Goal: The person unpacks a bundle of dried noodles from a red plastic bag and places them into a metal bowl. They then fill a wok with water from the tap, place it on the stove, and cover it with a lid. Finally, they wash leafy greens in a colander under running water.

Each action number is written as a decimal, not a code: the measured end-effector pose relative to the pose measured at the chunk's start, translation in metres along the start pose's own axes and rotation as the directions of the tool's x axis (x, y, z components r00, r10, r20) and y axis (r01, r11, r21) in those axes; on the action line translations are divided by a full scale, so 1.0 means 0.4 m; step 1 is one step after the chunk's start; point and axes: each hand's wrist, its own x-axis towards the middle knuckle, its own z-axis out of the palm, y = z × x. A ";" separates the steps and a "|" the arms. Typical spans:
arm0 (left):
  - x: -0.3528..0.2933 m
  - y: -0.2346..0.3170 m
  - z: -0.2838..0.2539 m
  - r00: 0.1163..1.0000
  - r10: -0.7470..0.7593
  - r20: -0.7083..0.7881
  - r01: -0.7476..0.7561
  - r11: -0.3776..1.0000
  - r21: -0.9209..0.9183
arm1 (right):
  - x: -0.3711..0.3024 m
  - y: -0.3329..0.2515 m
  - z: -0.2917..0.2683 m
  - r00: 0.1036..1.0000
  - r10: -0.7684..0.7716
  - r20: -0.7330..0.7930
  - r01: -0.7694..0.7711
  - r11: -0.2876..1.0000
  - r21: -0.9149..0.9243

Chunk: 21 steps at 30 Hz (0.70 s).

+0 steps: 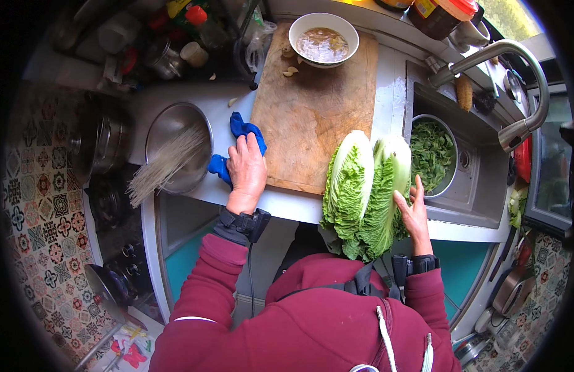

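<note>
My left hand (pixel 246 170) presses flat on a blue cloth (pixel 238 144) at the left edge of the wooden cutting board (pixel 311 105). My right hand (pixel 414 214) rests against the right side of a napa cabbage split into two halves (pixel 364 192), which lie cut side up over the counter's front edge beside the board. A white bowl of pale liquid (pixel 323 38) stands at the board's far end, with small garlic pieces beside it.
A steel bowl of thin dry noodles (pixel 172 155) sits left of the cloth, by a pot (pixel 101 139) on the stove. The sink (pixel 479 180) on the right holds a metal bowl of dark greens (pixel 432 155) under a curved tap (pixel 516 80). Bottles crowd the back left.
</note>
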 end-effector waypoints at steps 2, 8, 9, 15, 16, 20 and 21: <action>0.003 0.009 -0.002 1.000 0.000 -0.024 0.001 1.000 0.028 | 0.010 0.007 -0.007 1.000 0.022 -0.006 -0.022 0.995 -0.100; 0.001 0.017 -0.002 0.993 0.086 -0.079 -0.081 0.995 0.057 | 0.051 0.011 -0.023 0.993 -0.056 0.100 0.066 0.993 -0.099; 0.000 0.025 -0.002 0.995 0.092 -0.044 -0.091 0.995 0.030 | 0.058 0.008 -0.015 0.992 -0.109 0.064 0.116 0.986 -0.116; 0.001 0.166 -0.002 0.989 0.111 0.096 -0.077 0.949 -0.305 | 0.050 -0.031 0.020 0.992 -0.068 0.104 0.056 0.992 0.110; 0.017 0.180 0.000 0.987 0.092 0.131 -0.034 0.918 -0.394 | 0.047 -0.036 0.018 0.994 -0.058 0.096 0.049 0.994 0.094; 0.087 0.126 -0.016 0.999 0.042 0.021 -0.014 0.681 -0.732 | 0.055 -0.036 0.001 0.995 -0.052 0.084 0.049 0.998 0.030; 0.084 0.095 -0.031 1.000 -0.017 -0.011 0.005 0.719 -0.695 | 0.060 -0.034 -0.001 0.993 -0.067 0.096 0.063 0.997 0.044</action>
